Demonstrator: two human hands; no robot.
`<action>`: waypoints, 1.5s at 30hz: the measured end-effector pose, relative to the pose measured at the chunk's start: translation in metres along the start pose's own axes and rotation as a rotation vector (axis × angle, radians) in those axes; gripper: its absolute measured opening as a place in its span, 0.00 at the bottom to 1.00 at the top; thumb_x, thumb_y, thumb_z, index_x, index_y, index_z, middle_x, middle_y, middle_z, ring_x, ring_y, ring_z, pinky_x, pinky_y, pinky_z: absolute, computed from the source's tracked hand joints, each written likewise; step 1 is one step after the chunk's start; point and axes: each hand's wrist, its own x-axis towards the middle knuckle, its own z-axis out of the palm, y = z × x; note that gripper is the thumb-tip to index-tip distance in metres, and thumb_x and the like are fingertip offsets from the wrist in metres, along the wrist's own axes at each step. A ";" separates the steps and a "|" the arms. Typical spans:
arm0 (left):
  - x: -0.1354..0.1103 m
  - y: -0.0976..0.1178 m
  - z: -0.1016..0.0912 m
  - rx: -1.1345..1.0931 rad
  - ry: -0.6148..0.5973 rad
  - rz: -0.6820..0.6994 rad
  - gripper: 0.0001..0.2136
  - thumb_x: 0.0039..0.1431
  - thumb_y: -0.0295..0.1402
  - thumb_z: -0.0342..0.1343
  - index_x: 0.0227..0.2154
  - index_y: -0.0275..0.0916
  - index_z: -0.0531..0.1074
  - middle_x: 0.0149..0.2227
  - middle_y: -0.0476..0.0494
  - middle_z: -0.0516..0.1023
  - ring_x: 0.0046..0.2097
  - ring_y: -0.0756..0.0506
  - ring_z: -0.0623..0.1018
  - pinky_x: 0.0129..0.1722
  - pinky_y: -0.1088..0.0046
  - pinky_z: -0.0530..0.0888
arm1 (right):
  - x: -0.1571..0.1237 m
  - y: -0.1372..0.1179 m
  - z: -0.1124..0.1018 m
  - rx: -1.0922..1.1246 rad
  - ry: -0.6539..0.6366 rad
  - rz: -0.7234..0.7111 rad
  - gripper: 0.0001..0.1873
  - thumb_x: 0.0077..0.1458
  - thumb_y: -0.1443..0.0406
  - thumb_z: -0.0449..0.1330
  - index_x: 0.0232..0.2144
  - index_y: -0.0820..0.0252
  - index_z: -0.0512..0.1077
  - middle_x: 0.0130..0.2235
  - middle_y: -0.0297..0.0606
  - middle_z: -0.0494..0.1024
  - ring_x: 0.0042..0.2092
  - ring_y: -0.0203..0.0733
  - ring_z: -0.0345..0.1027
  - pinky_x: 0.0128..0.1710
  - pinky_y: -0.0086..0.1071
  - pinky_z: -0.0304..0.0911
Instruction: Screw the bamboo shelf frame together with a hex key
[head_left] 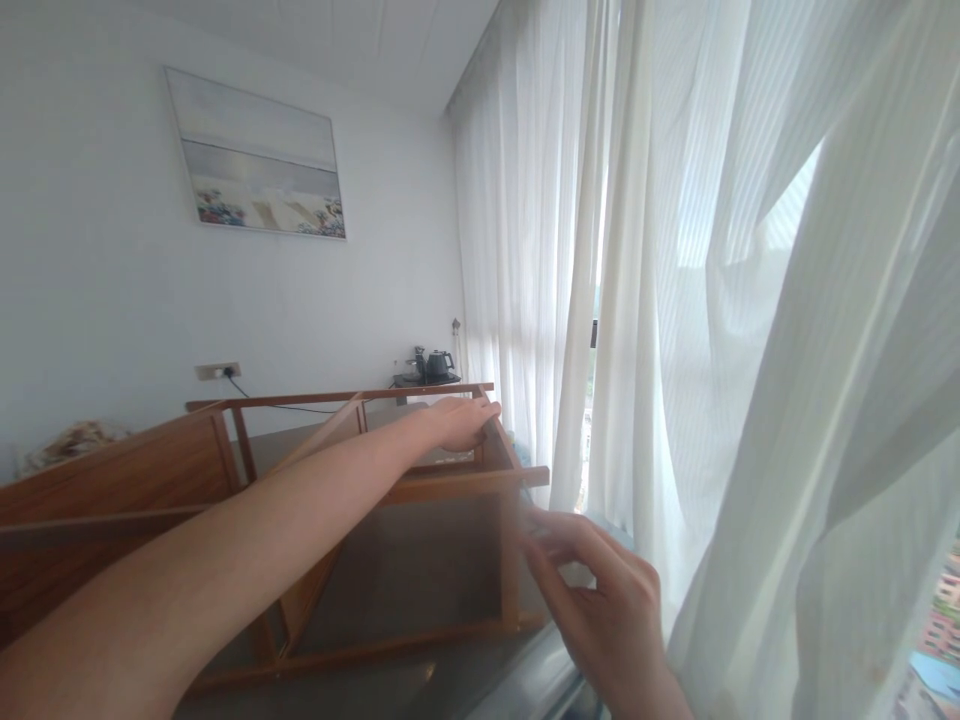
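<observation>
A brown wooden shelf unit [450,487] lies on its side in front of me, its bars and panels running off to the left. My left arm reaches across it, and my left hand [463,423] is closed over the end board at its far right, fingers curled on the edge. Beside the near right corner of the unit is my right hand [604,590], with thumb and fingers pinched together close to the end post [510,560]. Whatever lies between those fingertips is blurred and too small to name.
White sheer curtains [637,300] hang along the window just right of my right hand. Below it lies something shiny and grey, like plastic [529,685]. A black kettle [439,363] stands at the back, and a plugged-in cord [237,384] runs from the wall socket.
</observation>
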 end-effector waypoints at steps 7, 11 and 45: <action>0.000 0.000 0.001 -0.009 0.010 0.005 0.17 0.67 0.36 0.52 0.58 0.44 0.66 0.57 0.35 0.76 0.56 0.38 0.79 0.51 0.63 0.76 | -0.001 0.001 0.000 -0.007 -0.011 0.000 0.07 0.63 0.67 0.64 0.45 0.55 0.77 0.33 0.32 0.81 0.26 0.32 0.75 0.28 0.24 0.72; 0.000 0.001 0.001 0.004 0.018 0.007 0.15 0.69 0.37 0.49 0.56 0.44 0.67 0.56 0.35 0.77 0.54 0.39 0.80 0.50 0.64 0.76 | 0.001 0.002 0.000 0.000 -0.022 0.003 0.06 0.63 0.67 0.64 0.44 0.55 0.77 0.33 0.32 0.81 0.26 0.32 0.75 0.29 0.24 0.72; 0.001 0.003 -0.002 0.007 0.003 -0.013 0.14 0.69 0.38 0.44 0.50 0.40 0.69 0.55 0.33 0.77 0.50 0.37 0.81 0.46 0.61 0.76 | 0.007 -0.008 0.001 -0.046 0.037 0.045 0.05 0.60 0.70 0.68 0.39 0.57 0.79 0.34 0.31 0.82 0.29 0.31 0.75 0.32 0.25 0.71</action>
